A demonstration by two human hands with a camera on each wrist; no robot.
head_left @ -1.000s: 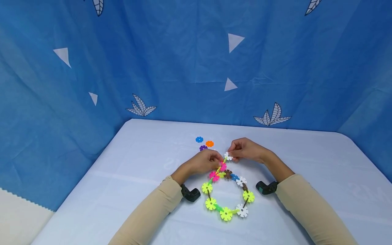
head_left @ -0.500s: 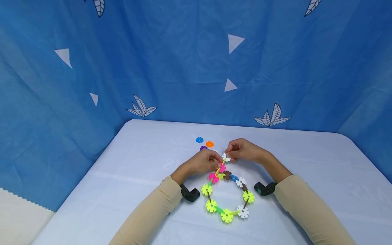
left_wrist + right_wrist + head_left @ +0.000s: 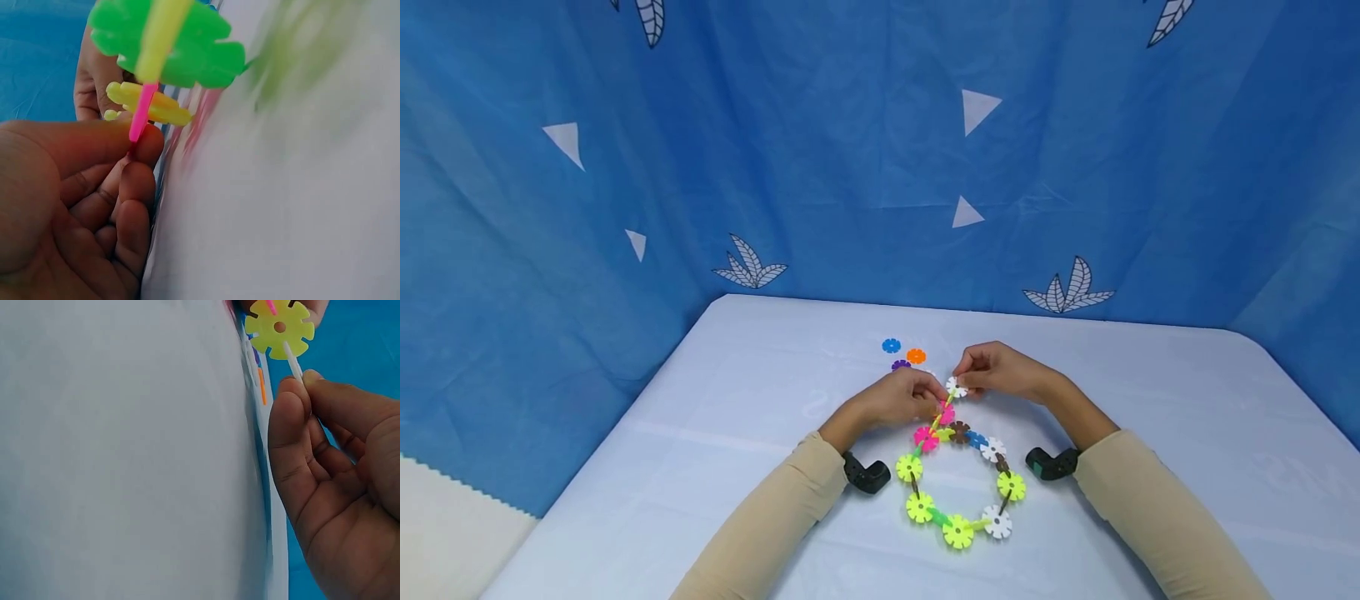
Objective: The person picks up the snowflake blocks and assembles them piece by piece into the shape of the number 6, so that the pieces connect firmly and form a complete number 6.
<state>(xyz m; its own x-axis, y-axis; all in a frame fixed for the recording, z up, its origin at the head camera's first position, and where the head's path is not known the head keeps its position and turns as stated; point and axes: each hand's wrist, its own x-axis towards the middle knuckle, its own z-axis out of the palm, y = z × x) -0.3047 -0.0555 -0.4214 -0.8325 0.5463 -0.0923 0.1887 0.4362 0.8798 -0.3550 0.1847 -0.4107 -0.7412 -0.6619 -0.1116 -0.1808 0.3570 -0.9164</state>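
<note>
A chain of notched plastic discs forms a ring on the table, with yellow (image 3: 958,532), white (image 3: 997,522), brown and blue pieces slotted together. From its far left side a short tail rises toward both hands. My left hand (image 3: 898,396) pinches a pink disc (image 3: 144,111) of that tail between thumb and forefinger. Between thumb and forefinger, my right hand (image 3: 1003,369) holds a white disc (image 3: 957,387) at the tail's end. In the right wrist view this white disc, edge-on, meets a slot of a yellow disc (image 3: 280,328). A green disc (image 3: 169,44) shows close up in the left wrist view.
Loose blue (image 3: 891,345), orange (image 3: 916,356) and purple (image 3: 901,365) discs lie beyond the left hand, the purple one partly hidden. A white cloth covers the table (image 3: 760,367). Blue printed fabric (image 3: 880,150) hangs behind it.
Both hands keep their grips on the pink and white discs. My right hand shifted slightly left toward the left hand, then stayed close. The view tilted slightly.
</note>
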